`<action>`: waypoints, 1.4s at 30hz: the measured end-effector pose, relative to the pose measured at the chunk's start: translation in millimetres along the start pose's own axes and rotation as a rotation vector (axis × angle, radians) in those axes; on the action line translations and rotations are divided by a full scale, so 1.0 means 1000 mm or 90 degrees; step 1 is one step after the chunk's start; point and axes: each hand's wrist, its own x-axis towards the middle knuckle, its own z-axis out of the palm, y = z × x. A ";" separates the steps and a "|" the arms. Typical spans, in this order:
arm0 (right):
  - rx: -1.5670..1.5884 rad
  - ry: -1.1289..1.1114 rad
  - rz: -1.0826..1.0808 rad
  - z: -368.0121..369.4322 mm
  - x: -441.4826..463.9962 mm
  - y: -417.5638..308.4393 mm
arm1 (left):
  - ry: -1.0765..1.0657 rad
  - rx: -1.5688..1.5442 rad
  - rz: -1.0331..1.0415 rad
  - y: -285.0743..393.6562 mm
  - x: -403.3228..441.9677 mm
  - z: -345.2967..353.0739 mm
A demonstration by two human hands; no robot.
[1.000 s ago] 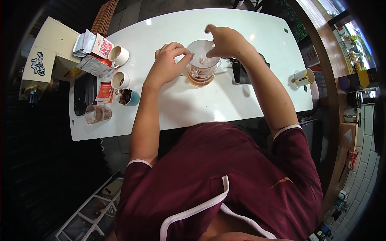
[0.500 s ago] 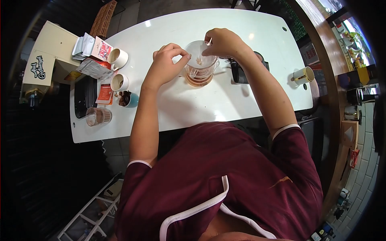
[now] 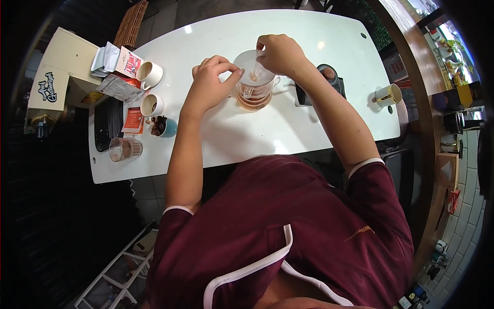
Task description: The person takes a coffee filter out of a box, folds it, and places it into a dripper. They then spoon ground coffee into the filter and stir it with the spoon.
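A white paper filter (image 3: pixel 251 62) sits in the mouth of a clear glass dripper (image 3: pixel 252 91), with the dripper's ribs showing faintly through its centre. Below the dripper is a rounded glass base (image 3: pixel 254 104) with a brownish tint, resting on the white table. My left hand (image 3: pixel 210 80) pinches the filter's left edge between thumb and forefinger. On the far right side, my right hand (image 3: pixel 282 55) has its fingers closed at the filter's rim; its fingertips are partly hidden.
At left stand two white cups (image 3: pixel 150 75), a teal cup (image 3: pixel 163 126) with dark contents, a ribbed glass (image 3: pixel 126 149), pouches (image 3: pixel 121 87) and a cream machine (image 3: pixel 69 56). Right of the dripper is a black object (image 3: pixel 303 93), partly behind my forearm. A yellowish mug (image 3: pixel 387 96) lies farther right.
My right hand has shifted slightly left and up, and its fingers have come from inside the dripper to the rim. The filter's white top shows more plainly. My left hand has barely moved.
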 end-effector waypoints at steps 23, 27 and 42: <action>0.043 0.013 0.001 0.000 -0.007 0.009 | -0.005 -0.070 -0.019 0.001 -0.001 0.000; 0.091 -0.011 0.030 -0.007 -0.010 0.005 | -0.005 -0.058 -0.016 0.002 -0.001 -0.002; 0.195 0.002 0.066 -0.002 -0.013 0.012 | -0.013 -0.082 -0.013 -0.001 0.001 -0.001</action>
